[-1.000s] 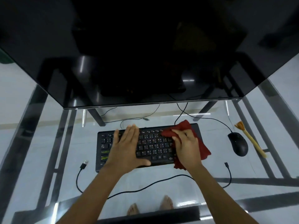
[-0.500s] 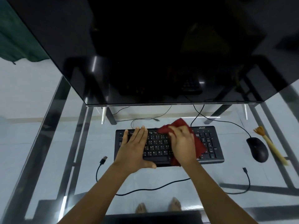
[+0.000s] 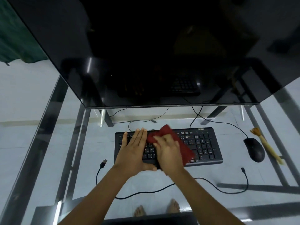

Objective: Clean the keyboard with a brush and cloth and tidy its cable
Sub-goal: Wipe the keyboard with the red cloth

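A black keyboard (image 3: 203, 143) lies on the glass table. My left hand (image 3: 134, 151) rests flat on its left half, fingers together and thumb at the front edge. My right hand (image 3: 168, 151) presses a dark red cloth (image 3: 185, 146) onto the middle keys, right beside my left hand. A loose black cable (image 3: 162, 189) snakes along the table in front of the keyboard, with a USB plug (image 3: 103, 163) at its left end and a small plug (image 3: 243, 169) at its right end. A straw-coloured brush (image 3: 267, 146) lies at the far right.
A large dark monitor (image 3: 146, 54) overhangs the back of the table. A black mouse (image 3: 254, 149) sits between keyboard and brush, its cord running back under the monitor. Metal frame bars (image 3: 48, 127) show through the glass. Bare feet are visible below.
My right hand has slid the red cloth leftward over the keys, from the right half to the middle, ending against my left hand. The camera view has shifted too.
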`<state>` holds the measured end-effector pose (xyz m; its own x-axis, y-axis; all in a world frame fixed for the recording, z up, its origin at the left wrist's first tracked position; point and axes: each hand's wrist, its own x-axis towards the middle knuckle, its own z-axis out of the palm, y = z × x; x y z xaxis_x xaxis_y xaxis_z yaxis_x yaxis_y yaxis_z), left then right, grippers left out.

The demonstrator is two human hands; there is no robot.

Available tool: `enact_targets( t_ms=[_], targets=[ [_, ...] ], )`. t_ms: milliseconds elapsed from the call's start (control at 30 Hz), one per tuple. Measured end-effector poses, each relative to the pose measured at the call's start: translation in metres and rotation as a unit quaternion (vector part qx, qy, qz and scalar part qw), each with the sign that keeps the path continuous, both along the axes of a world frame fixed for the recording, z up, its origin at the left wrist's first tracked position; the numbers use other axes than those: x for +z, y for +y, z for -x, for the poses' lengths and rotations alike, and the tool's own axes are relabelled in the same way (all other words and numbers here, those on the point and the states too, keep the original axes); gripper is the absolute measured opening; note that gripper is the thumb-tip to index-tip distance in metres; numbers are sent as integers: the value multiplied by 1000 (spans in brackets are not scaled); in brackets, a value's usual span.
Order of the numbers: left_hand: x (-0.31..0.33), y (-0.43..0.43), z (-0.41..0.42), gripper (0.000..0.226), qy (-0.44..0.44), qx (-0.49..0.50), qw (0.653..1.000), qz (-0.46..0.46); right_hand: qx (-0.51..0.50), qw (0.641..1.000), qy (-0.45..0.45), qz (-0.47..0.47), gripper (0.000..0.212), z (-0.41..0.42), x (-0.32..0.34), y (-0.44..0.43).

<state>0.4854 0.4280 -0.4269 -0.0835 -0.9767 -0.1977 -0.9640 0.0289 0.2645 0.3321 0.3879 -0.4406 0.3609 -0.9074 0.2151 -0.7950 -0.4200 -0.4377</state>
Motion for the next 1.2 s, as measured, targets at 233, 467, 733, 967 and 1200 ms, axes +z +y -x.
enact_targets(
  t_ms=[233, 467, 733, 967, 1200],
  targets=[
    [7, 22, -61, 141, 14, 27, 999, -21, -28, 1000, 5, 4, 28, 50, 6, -9],
    [1, 32, -94, 139, 55, -23, 997, -50, 168, 984, 23, -55, 28, 1, 0, 46],
    [-7, 37, -96, 139, 86, -14, 996, -36, 121, 993, 6, -10, 40, -21, -8, 42],
    [-6, 39, -98, 138, 82, -4, 996, -42, 39, 999, 0, 5, 34, -17, -5, 19],
    [-8, 40, -98, 138, 86, -3, 996, -33, 138, 990, 22, 9, 36, -56, -8, 52]
  ],
)
